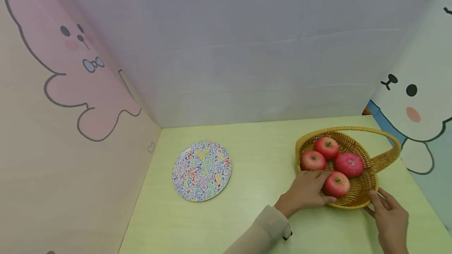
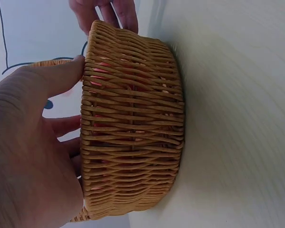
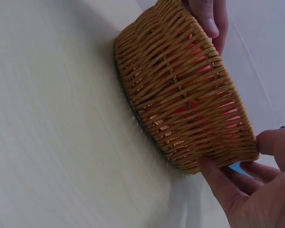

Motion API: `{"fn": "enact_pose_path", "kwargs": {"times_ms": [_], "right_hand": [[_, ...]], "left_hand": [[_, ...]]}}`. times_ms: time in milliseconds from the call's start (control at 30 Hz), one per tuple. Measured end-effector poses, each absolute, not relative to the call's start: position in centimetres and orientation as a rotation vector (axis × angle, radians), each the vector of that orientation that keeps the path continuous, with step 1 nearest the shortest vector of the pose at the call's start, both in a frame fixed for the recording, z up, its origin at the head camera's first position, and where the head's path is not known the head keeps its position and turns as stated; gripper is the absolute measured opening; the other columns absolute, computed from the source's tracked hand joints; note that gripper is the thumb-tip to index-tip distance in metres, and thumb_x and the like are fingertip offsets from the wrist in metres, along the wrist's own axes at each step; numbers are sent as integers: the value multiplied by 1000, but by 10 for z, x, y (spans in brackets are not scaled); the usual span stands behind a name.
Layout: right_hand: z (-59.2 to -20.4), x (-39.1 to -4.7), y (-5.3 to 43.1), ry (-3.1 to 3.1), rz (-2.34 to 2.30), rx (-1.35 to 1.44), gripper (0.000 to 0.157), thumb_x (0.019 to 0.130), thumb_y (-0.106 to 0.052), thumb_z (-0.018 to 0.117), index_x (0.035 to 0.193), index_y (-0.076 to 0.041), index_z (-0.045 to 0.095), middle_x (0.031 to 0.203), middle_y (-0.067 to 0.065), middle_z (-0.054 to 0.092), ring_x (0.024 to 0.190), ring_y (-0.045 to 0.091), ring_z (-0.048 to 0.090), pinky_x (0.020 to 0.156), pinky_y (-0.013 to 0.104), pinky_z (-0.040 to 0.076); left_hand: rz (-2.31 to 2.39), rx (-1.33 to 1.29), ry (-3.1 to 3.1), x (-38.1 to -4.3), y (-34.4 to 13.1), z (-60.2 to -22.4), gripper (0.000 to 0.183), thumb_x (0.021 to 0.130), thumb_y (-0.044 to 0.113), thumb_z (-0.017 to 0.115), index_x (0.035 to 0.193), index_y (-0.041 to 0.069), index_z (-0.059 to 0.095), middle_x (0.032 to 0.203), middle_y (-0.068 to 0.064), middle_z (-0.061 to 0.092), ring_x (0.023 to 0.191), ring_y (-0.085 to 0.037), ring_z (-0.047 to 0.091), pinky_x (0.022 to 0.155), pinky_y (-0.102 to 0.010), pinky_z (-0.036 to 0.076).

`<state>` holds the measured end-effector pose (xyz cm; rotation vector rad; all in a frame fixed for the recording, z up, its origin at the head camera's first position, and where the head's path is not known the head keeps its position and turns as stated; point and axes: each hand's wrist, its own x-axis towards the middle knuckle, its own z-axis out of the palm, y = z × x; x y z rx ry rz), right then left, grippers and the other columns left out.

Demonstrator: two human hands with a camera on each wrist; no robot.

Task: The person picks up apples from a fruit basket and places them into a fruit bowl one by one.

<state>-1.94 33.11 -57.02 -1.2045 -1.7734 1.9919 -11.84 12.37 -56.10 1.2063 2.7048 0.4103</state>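
Note:
A woven wicker basket (image 1: 361, 191) with a tall handle stands at the right of the table and holds several red apples. My left hand (image 1: 307, 191) reaches over its near left rim. Its fingers and thumb lie around the front apple (image 1: 337, 185), which is still inside the basket. In the left wrist view, the left thumb is by the rim and the other fingers are partly hidden behind the wicker wall (image 2: 133, 123). My right hand (image 1: 390, 216) grips the near right side of the basket, thumb at the rim and fingers against the outer wall (image 3: 190, 95).
A round plate or mat (image 1: 202, 171) with a multicoloured squiggle pattern lies on the pale table (image 1: 261, 160), left of the basket. A plain pale wall (image 1: 229, 58) rises behind, and cartoon-printed panels stand at both sides.

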Motion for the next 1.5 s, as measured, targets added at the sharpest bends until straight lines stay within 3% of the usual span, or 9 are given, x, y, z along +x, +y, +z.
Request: {"fn": "enact_pose_path", "kwargs": {"times_ms": [267,567,833,1500], "right_hand": [[-571,-21,330,-1785,1971,-1217,64,103,-26,64,158,-2,41,74,-36,61,67,-18,63,56,13,57],[-569,-20,329,-1764,1960,-1218,62,104,-24,63,157,-2,43,74,-37,62,69,-19,63,56,12,56],[-570,-19,328,-1722,1978,-1183,62,103,-21,65,156,0,43,76,-36,64,69,-17,65,56,13,57],[-571,-20,328,-1708,1978,-1195,61,102,-21,65,156,0,44,77,-34,64,70,-17,65,56,13,57]], "left_hand": [[419,1172,2679,-120,133,-560,75,96,68,58,160,37,34,155,23,46,141,5,47,113,-24,39],[480,1068,2624,-120,150,-557,80,96,66,60,163,32,30,158,19,44,138,4,50,102,-20,51],[457,1113,2628,-122,163,-558,80,94,63,65,160,28,36,152,14,50,132,2,54,103,-13,48],[485,1121,2658,-122,165,-563,77,92,63,69,156,27,44,146,16,56,128,2,56,105,-12,46]]}}
